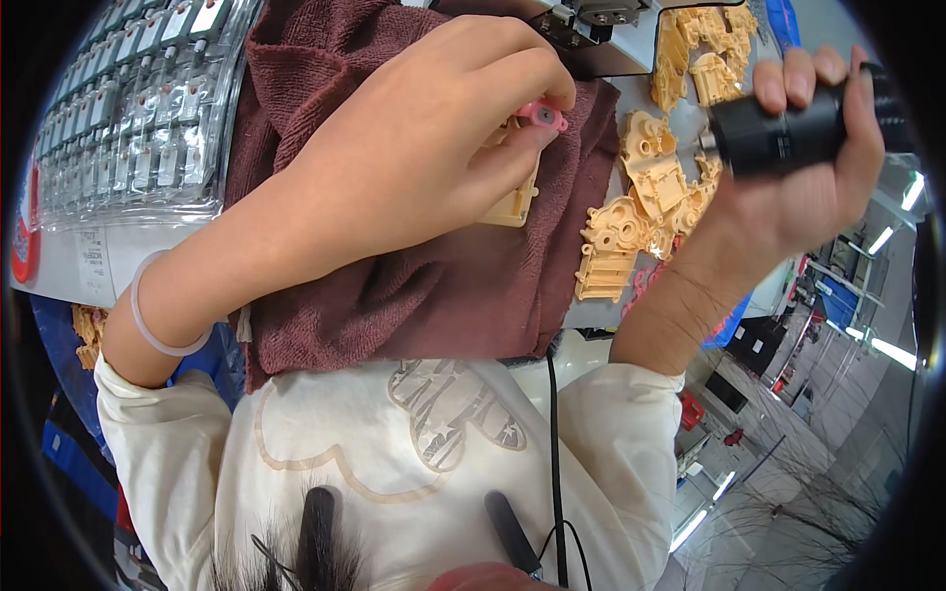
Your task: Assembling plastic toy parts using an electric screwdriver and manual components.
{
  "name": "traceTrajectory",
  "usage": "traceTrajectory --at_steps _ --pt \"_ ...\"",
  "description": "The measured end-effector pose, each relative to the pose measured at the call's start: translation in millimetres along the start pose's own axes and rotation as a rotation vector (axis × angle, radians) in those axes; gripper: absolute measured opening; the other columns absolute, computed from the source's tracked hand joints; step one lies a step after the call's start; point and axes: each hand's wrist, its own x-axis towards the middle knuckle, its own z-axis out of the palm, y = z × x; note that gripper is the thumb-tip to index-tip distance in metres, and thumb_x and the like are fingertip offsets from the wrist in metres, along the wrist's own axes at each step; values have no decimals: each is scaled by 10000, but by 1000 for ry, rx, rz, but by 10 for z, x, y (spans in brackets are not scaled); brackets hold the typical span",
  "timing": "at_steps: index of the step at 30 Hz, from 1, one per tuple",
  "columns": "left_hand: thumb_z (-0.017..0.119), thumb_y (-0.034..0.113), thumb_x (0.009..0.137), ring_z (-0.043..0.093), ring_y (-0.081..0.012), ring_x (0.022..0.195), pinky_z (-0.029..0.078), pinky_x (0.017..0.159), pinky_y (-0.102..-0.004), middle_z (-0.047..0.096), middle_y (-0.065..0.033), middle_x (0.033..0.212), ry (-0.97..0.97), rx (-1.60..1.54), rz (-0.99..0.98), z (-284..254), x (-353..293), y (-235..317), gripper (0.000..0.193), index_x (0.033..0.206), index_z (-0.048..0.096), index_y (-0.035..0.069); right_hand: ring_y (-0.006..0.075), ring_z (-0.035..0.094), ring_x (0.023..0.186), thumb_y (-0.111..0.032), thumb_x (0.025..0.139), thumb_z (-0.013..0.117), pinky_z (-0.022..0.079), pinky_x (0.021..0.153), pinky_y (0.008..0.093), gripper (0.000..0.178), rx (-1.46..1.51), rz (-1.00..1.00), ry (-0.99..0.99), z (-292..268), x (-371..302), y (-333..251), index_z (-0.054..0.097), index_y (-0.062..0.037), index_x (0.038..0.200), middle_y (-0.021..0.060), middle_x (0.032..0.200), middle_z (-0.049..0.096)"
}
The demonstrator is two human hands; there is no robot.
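Note:
My left hand [463, 123] reaches over a folded maroon towel [434, 305]. Its thumb and fingers are closed on a small pink plastic part [542, 115] with a dark round centre. Under that hand lies a pale yellow plastic housing [510, 210], mostly hidden by the palm and fingers. My right hand [788, 202] is raised at the right, wrapped around a black cylindrical electric screwdriver [783, 133]. The screwdriver's metal tip points left, above the loose yellow housings and apart from the pink part. Slight motion blur softens the right hand.
Several yellow plastic housings [655, 182] lie in a group right of the towel. At the left, a clear blister tray [128, 118] holds rows of small grey motor-like parts. A machine with a metal base [611, 44] stands at the top edge. A black cable [555, 443] hangs in front of my shirt.

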Motion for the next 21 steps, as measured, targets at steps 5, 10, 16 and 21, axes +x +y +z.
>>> traceTrajectory --at_steps 5,10,16,21 --pt "656 -20 790 587 -298 1044 474 891 -367 598 -121 1094 36 2 22 30 -1 -6 244 1026 607 22 193 534 786 -190 874 601 448 684 297 367 -97 -94 -58 -197 349 293 491 37 1140 138 929 528" --pt "664 -21 773 591 -294 1011 486 859 -365 599 -112 1070 96 -13 9 87 -18 -11 236 997 606 26 206 582 801 -186 879 627 478 719 283 338 -179 -196 -124 24 427 518 536 44 1109 155 924 575" --pt "672 -19 767 596 -289 994 492 844 -370 604 -98 1054 144 3 -9 117 -28 -26 222 974 608 33 222 641 818 -182 885 659 513 760 265 307 -285 -319 -190 122 438 574 589 53 1072 175 917 632" --pt "672 -4 768 598 -290 1006 487 847 -368 606 -101 1061 135 10 -36 110 -39 2 221 975 611 43 235 690 832 -178 891 685 543 795 250 286 -375 -436 -240 169 444 599 634 60 1040 192 911 679"
